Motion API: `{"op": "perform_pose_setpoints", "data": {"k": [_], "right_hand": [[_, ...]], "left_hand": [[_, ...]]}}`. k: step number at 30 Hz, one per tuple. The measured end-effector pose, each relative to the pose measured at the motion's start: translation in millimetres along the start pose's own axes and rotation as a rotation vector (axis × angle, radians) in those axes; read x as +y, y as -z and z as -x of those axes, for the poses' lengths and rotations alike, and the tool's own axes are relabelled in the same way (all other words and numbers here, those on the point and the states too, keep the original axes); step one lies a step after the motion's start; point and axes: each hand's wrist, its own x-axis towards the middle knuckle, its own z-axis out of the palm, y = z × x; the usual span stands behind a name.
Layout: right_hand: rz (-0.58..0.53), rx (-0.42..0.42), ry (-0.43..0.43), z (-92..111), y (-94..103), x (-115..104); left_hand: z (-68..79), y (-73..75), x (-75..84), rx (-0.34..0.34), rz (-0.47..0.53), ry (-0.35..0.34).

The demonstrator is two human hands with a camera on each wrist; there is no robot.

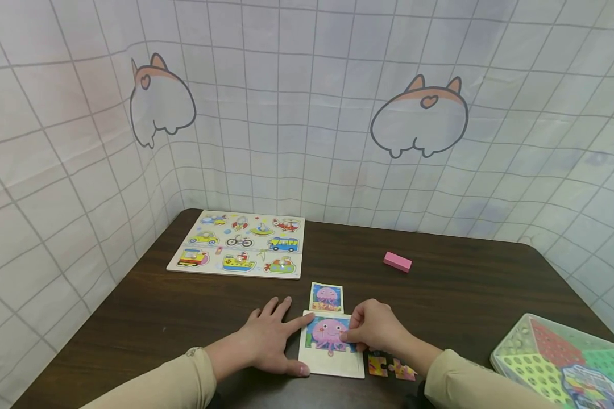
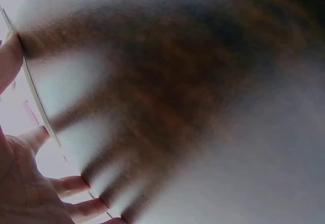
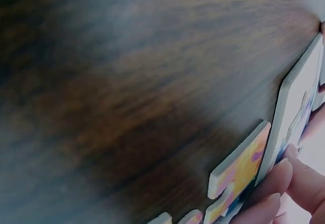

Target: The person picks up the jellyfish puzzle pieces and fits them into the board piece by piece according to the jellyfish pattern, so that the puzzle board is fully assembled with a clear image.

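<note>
A white puzzle board (image 1: 332,366) lies flat with a pink jellyfish picture (image 1: 329,331) in its upper part; its lower part is bare. My left hand (image 1: 268,341) rests with fingers spread at the board's left side, index fingertip on the upper left corner and thumb at the lower left edge. At the picture's right edge, my right hand (image 1: 376,326) pinches a jigsaw piece with curled fingers, mostly hidden by them. Loose yellow and pink jigsaw pieces (image 1: 377,366) lie beside the board, below the right hand; one piece (image 3: 238,168) shows close to the fingers in the right wrist view.
A small jellyfish picture card (image 1: 326,297) touches the board's top. Behind on the left lies a vehicle puzzle board (image 1: 251,272). A pink block (image 1: 397,262) sits at the back right. A clear-lidded box (image 1: 534,363) with coloured compartments stands at the right front.
</note>
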Motion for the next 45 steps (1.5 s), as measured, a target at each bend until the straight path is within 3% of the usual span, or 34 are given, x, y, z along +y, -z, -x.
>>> {"op": "perform_pose_setpoints", "data": {"k": [7, 17, 26, 34, 45], "right_hand": [[0.011, -0.006, 0.008, -1, -2.7, 1], [-0.063, -0.051, 0.043, 5, 5.1, 8], [-0.029, -0.035, 0.057, 3, 3.1, 8], [0.069, -0.011, 0.134, -4, -5.2, -6], [0.103, -0.048, 0.123, -10, -11.8, -17]], "left_hand": [[0.1, -1.5, -1.4, -0.007, 0.005, 0.005], [-0.1, -3.3, -1.9, -0.008, 0.008, -0.003], [0.9, -1.5, -1.1, -0.011, 0.007, 0.003], [1.2, -2.3, -0.8, 0.002, -0.003, -0.001], [1.0, -0.5, 2.2, 0.008, -0.021, 0.013]]}}
